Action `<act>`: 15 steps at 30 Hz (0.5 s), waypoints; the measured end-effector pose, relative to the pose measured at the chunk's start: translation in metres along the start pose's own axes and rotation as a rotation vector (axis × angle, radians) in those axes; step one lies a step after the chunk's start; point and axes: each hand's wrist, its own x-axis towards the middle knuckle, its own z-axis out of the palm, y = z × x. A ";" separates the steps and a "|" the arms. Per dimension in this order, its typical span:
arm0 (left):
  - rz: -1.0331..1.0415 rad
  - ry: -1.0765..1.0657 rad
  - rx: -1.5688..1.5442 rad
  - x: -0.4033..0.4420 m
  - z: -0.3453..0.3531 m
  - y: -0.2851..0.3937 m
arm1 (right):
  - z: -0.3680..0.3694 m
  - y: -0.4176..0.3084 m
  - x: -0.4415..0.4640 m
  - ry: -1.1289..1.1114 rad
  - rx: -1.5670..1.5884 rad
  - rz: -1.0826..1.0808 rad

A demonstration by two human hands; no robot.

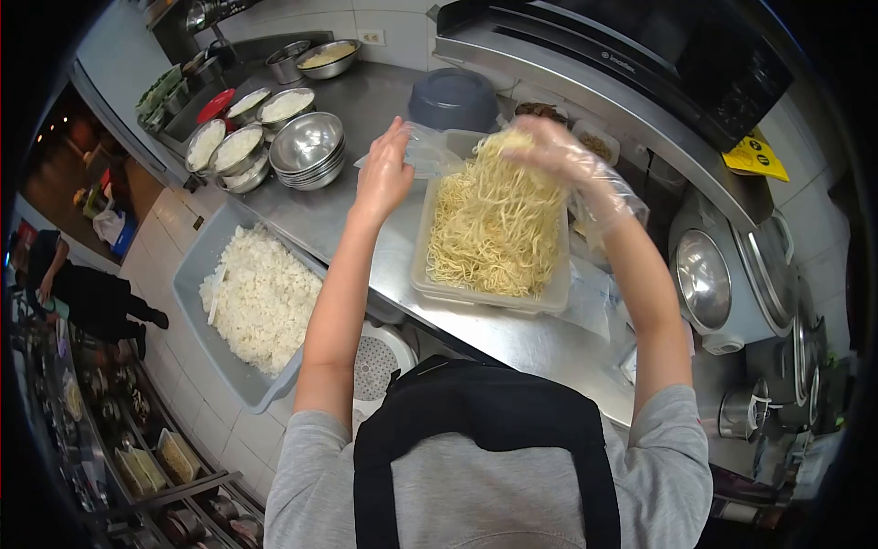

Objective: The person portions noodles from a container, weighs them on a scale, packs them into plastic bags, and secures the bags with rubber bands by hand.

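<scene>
A clear plastic tub [485,299] full of thin yellow noodles [485,247] stands on the steel counter in front of me. My right hand [549,146], in a clear plastic glove, grips a bundle of noodles and lifts it above the tub; the strands hang down into the pile. At the tub's far left corner, my left hand [388,169] is bare and pinches a clear plastic bag [430,151], which reaches over the tub's rim. Part of the left fingers is hidden by the back of that hand.
To the left, a grey bin [210,316] holds cooked white rice [261,297]. Stacked steel bowls [309,146] and several rice-filled bowls [240,149] line the counter. A microwave [640,64] sits above a steel shelf; a rice cooker [732,265] stands right. Another person [82,284] is at far left.
</scene>
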 end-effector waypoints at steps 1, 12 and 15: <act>0.003 0.004 0.014 0.001 0.000 0.001 | 0.009 0.009 -0.007 -0.055 0.023 0.024; 0.041 0.072 0.022 -0.010 -0.008 -0.002 | 0.053 0.028 -0.029 -0.095 -0.221 -0.013; -0.004 0.061 0.017 -0.022 -0.025 -0.001 | 0.049 0.071 -0.016 -0.191 -0.174 0.137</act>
